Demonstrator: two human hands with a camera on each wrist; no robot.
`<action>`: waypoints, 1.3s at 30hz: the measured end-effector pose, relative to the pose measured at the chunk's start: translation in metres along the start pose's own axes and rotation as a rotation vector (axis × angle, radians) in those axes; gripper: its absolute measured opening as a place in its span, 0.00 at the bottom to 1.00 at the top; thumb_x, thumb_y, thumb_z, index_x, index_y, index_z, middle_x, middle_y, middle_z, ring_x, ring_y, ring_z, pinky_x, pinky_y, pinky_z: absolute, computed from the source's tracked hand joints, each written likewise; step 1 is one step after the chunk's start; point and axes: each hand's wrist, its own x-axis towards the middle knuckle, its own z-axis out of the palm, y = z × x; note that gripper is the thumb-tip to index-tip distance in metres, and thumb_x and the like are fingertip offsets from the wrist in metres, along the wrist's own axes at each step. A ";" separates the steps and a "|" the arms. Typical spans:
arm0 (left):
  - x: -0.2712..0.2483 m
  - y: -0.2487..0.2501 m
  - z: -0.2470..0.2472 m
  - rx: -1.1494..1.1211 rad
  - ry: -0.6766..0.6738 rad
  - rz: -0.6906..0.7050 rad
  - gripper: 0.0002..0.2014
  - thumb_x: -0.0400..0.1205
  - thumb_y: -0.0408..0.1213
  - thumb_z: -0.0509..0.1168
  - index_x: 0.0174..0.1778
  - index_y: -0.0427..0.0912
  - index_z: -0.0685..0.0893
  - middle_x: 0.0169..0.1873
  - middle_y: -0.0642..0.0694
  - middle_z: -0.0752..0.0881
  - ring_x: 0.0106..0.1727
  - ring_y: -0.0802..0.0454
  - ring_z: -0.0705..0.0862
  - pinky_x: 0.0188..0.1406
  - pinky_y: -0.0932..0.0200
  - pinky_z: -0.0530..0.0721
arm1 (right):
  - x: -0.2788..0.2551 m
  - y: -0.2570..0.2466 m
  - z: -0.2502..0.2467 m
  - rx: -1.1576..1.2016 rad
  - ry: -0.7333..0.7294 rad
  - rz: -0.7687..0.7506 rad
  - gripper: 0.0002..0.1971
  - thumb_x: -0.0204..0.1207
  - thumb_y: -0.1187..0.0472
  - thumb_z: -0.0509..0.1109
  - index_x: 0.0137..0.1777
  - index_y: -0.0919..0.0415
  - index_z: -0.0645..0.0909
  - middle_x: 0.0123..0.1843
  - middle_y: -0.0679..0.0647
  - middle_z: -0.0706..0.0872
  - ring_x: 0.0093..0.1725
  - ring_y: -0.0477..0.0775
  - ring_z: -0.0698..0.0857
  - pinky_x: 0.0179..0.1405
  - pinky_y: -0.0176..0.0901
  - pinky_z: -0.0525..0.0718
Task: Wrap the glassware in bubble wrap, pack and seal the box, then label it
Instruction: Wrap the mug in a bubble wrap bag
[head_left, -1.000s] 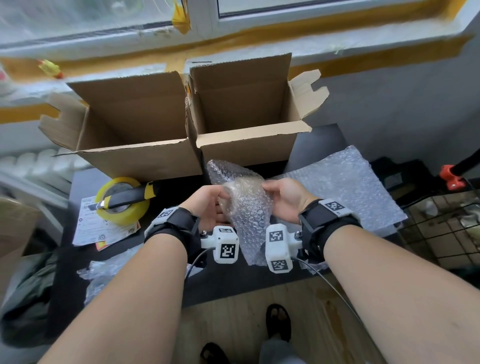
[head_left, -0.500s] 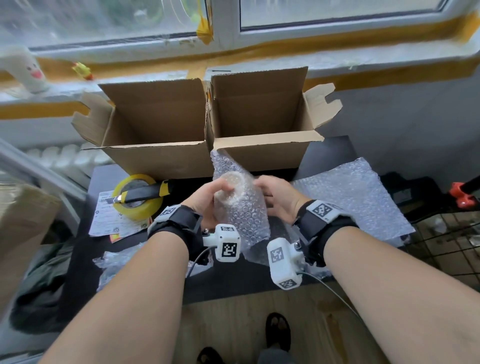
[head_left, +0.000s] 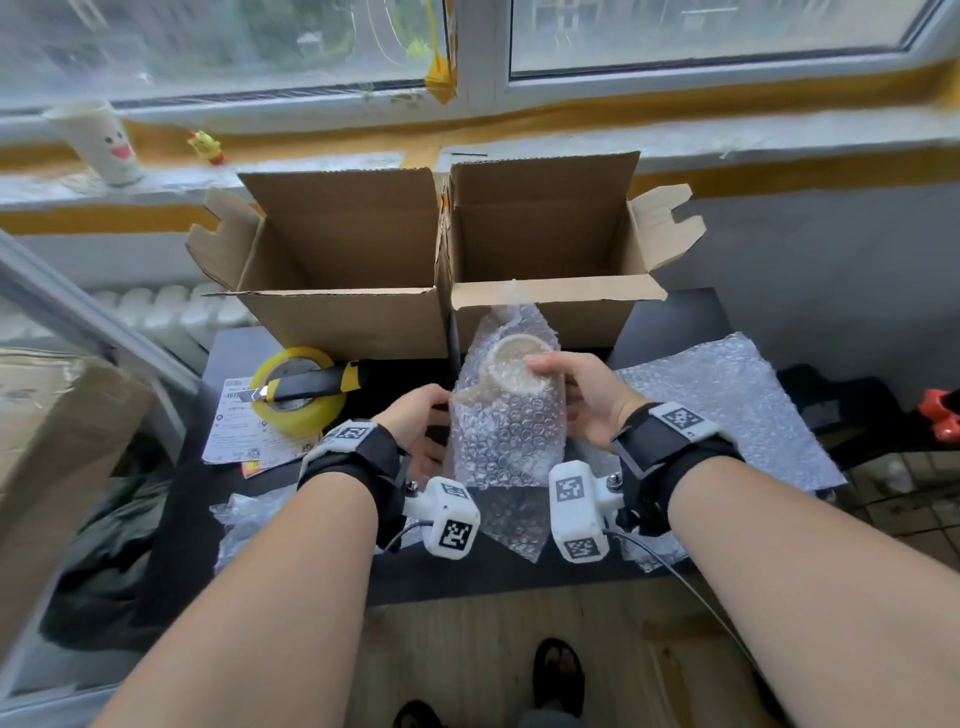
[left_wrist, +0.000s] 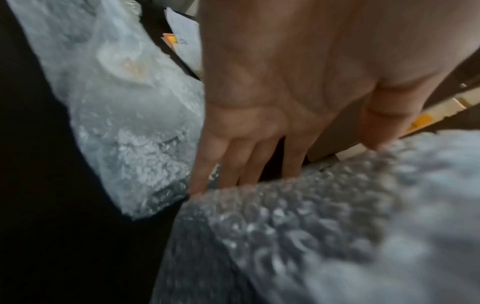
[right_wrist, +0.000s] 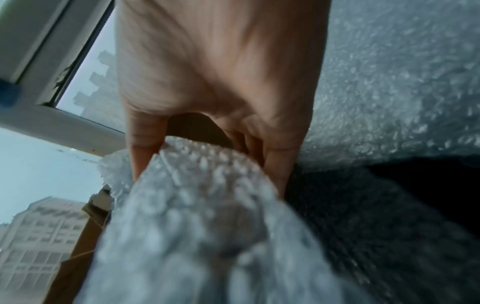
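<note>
Black tabletop (head_left: 519, 577) stood under a taped window sill (head_left: 311, 171), with wood-look flooring below its near edge. Two open cardboard boxes (head_left: 540, 270) sat at its back, a yellow tape roll (head_left: 298, 405) and utility knife (head_left: 311, 387) to their left over a paper label (head_left: 234, 441). Above the table's middle, the right hand (head_left: 582, 400) gripped the bubble-wrapped glass (head_left: 511, 410), fingers curled over its rim; the left hand (head_left: 421, 426) pressed straight fingers against the wrap's left side. A spare bubble wrap sheet (head_left: 727, 400) lay to the right.
</note>
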 end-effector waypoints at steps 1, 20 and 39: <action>-0.004 -0.001 0.003 0.005 -0.041 -0.017 0.21 0.84 0.52 0.55 0.54 0.36 0.81 0.49 0.32 0.82 0.45 0.34 0.81 0.56 0.42 0.78 | 0.000 0.001 -0.001 0.029 -0.006 0.004 0.18 0.70 0.55 0.75 0.58 0.62 0.85 0.41 0.56 0.85 0.40 0.56 0.82 0.38 0.45 0.84; -0.029 0.018 0.028 -0.370 -0.250 0.220 0.20 0.84 0.43 0.51 0.55 0.33 0.83 0.44 0.35 0.88 0.47 0.39 0.86 0.49 0.48 0.82 | -0.009 0.007 0.004 0.190 -0.177 0.091 0.22 0.83 0.55 0.62 0.72 0.65 0.78 0.72 0.65 0.80 0.69 0.66 0.81 0.65 0.61 0.79; -0.034 0.019 0.040 -0.172 0.111 0.136 0.17 0.84 0.53 0.60 0.60 0.47 0.82 0.58 0.39 0.84 0.57 0.38 0.83 0.61 0.37 0.83 | 0.000 -0.004 0.016 -0.348 -0.001 -0.053 0.38 0.64 0.49 0.83 0.70 0.65 0.71 0.59 0.61 0.85 0.53 0.58 0.87 0.50 0.55 0.88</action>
